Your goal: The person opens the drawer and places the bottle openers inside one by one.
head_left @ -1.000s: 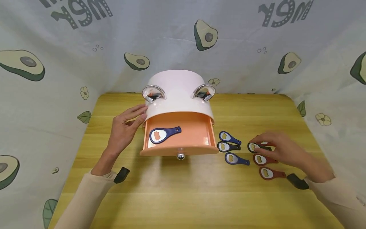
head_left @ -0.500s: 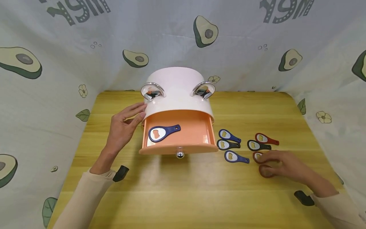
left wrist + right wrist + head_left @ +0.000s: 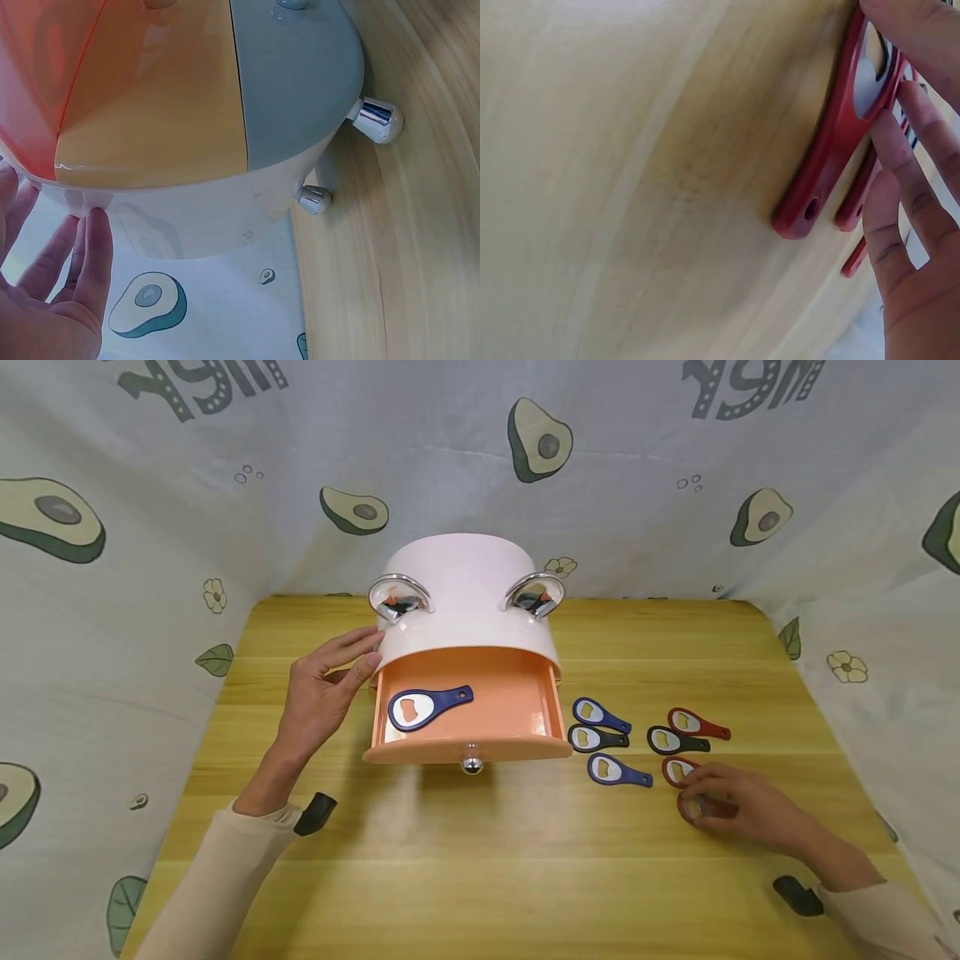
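Observation:
A red bottle opener lies at the near end of the right-hand group, its head between the thumb and fingers of my right hand, which pinches it at the table. In the head view the hand covers most of that opener. My left hand rests its fingertips and thumb against the left side of a white cabinet, fingers fairly straight. The cabinet's peach drawer is pulled out, and one blue bottle opener lies inside it toward the left.
Beside the drawer lie two blue openers and a black opener. Farther right are another black opener and two more red openers. Chrome ear-shaped trims stick out from the cabinet. Avocado-print cloth hangs behind the table.
My right hand has moved from the black opener toward the nearest red opener, uncovering the far red one. The left hand stays against the cabinet.

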The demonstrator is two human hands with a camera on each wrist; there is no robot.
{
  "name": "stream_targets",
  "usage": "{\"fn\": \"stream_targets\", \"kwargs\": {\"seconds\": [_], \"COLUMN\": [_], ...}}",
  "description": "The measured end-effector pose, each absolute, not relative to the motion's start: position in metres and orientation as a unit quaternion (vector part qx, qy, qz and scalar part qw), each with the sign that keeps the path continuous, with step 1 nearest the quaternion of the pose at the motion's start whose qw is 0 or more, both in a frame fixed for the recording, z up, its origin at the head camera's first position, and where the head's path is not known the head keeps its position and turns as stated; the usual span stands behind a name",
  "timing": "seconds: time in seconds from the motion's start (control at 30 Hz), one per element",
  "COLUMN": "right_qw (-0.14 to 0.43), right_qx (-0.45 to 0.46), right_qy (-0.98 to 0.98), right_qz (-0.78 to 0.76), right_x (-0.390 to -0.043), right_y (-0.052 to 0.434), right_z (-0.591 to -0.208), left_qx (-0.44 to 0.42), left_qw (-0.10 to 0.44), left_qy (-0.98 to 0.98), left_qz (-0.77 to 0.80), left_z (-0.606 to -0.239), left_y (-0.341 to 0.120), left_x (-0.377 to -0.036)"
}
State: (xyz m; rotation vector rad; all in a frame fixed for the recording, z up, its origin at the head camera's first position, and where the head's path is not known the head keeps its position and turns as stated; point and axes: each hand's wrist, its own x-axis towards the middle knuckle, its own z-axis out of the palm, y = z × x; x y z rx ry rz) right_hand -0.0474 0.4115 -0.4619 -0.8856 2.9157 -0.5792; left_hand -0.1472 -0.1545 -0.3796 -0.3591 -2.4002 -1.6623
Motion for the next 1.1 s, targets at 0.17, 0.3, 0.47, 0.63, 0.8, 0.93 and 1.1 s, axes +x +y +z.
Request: {"fn": "stream_targets", "kwargs": {"seconds": [0.17,0.3,0.47,0.63,0.8,0.93,1.1], "right_qw": [0.005,0.009,0.020,0.018,0.023,0.012,-0.003], "right_qx": [-0.304,-0.302,-0.287,-0.281,-0.275,-0.281,-0.295], "right_qy": [0.931,0.932,0.942,0.946,0.948,0.948,0.946], "right_qz": [-0.204,-0.201,-0.174,-0.160,-0.157,-0.151,-0.135], "right_x": [-0.045,-0.045,-0.044,-0.044,-0.045,-0.049,-0.056], "right_y": [0.412,0.410,0.406,0.403,0.401,0.401,0.397], "right_z": [-0.463,-0.460,-0.459,-0.458,-0.457,-0.457,-0.449], "left_qx": [-0.120,-0.116,-0.116,-0.114,-0.114,-0.112,-0.118], "left_qw": [0.101,0.103,0.102,0.102,0.101,0.099,0.096], "left_qy": [-0.816,-0.817,-0.818,-0.814,-0.812,-0.813,-0.810], "left_qz": [-0.556,-0.555,-0.555,-0.561,-0.563,-0.563,-0.566], "left_z": [-0.378,-0.378,-0.376,-0.377,-0.377,-0.378,-0.379], "left_y": [-0.156,-0.157,-0.158,-0.158,-0.158,-0.158,-0.155], "left_x": [-0.146,-0.146,-0.147,-0.147,-0.147,-0.147,-0.148]}}
